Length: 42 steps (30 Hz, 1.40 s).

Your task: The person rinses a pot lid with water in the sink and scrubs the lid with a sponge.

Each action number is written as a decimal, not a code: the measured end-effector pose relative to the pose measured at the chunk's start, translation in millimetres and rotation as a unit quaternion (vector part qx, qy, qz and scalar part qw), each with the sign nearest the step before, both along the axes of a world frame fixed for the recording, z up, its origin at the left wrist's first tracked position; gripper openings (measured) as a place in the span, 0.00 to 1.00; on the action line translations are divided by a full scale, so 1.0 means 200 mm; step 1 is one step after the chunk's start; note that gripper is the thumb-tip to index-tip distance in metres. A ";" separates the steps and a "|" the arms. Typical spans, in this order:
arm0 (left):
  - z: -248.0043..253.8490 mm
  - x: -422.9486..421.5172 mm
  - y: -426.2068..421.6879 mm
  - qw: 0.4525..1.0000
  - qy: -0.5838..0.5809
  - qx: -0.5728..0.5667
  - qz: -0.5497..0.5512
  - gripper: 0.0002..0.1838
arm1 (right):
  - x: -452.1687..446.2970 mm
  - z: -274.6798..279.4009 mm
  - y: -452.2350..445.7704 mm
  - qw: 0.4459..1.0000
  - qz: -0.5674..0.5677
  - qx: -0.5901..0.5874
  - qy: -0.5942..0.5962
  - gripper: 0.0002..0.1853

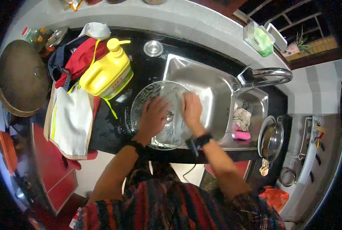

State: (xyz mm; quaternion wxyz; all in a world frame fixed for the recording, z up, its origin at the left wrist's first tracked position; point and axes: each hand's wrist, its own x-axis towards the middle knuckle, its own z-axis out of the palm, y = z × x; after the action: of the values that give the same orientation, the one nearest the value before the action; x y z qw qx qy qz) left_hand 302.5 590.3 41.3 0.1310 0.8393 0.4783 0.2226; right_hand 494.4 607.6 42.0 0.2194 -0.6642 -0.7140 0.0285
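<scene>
A round glass lid (167, 136), wet and streaked with suds, rests partly over the black counter and partly over the left side of the steel sink (213, 99). My left hand (154, 115) lies on the lid with its fingers apart, the thumb near the small round knob (170, 114) at its middle. At the lid's right rim, my right hand (191, 109) has its fingers curled over the glass. Its fingertips are partly hidden, so I cannot tell whether anything lies between them and the lid. Both wrists wear dark bands.
A yellow jug with a pump (111, 73) and red and white cloth stand at left, near a large brown pan (22, 78). A drain strainer (153, 48) sits behind the sink. Right are the faucet (263, 76), a small basin with cloths, and stacked bowls (272, 142).
</scene>
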 end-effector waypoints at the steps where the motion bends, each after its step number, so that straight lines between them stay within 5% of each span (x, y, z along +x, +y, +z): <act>1: -0.01 0.00 -0.01 1.000 0.007 -0.010 0.001 0.29 | -0.01 -0.03 -0.16 1.000 0.013 0.026 0.002 0.10; 4: -0.04 -0.01 -0.01 1.000 -0.006 -0.022 -0.005 0.30 | 0.01 -0.05 -0.55 0.995 0.081 0.043 0.039 0.12; 7: 0.02 -0.03 0.00 0.999 0.012 -0.034 -0.011 0.29 | 0.03 -0.03 -0.47 0.993 0.112 0.019 0.031 0.10; 11: 0.00 -0.02 -0.04 1.000 0.001 -0.015 -0.011 0.28 | 0.09 -0.02 0.11 0.998 -0.037 0.046 0.009 0.06; 14: 0.00 0.00 0.00 1.000 -0.011 -0.010 -0.006 0.28 | 0.06 -0.05 -0.01 0.997 -0.040 0.064 0.010 0.07; 17: -0.02 -0.01 -0.01 1.000 -0.012 -0.022 0.001 0.27 | 0.00 -0.07 -0.47 0.996 0.031 0.078 0.020 0.13; 20: -0.03 -0.01 0.00 1.000 -0.016 -0.012 -0.001 0.27 | 0.01 -0.07 -0.59 0.992 0.109 -0.005 0.065 0.14; 21: -0.02 -0.01 0.00 1.000 -0.010 -0.021 0.002 0.27 | 0.05 -0.09 -0.48 0.988 0.137 0.060 0.045 0.15; 25: 0.02 -0.01 -0.01 1.000 0.007 -0.009 0.003 0.28 | 0.18 -0.06 0.03 0.996 -0.043 0.076 0.023 0.07; 29: -0.01 0.00 0.00 1.000 0.014 -0.007 0.001 0.28 | 0.14 -0.02 -0.21 0.998 -0.056 0.039 -0.015 0.08; 34: 0.01 -0.02 -0.01 0.998 -0.011 -0.055 -0.013 0.31 | 0.15 -0.05 -0.61 0.993 -0.026 0.002 0.119 0.10; 39: 0.01 -0.02 -0.01 0.999 0.022 -0.038 -0.004 0.29 | 0.19 -0.07 0.06 0.997 -0.024 0.048 0.063 0.08; 42: 0.01 -0.01 -0.01 0.999 0.025 -0.044 -0.011 0.30 | 0.19 -0.05 0.03 0.997 -0.025 0.060 0.036 0.07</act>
State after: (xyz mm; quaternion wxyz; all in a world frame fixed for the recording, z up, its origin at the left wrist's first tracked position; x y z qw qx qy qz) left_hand 300.9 588.6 43.8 0.1581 0.8432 0.4815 0.1793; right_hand 532.0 613.2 31.7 0.2852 -0.6658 -0.6894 0.0038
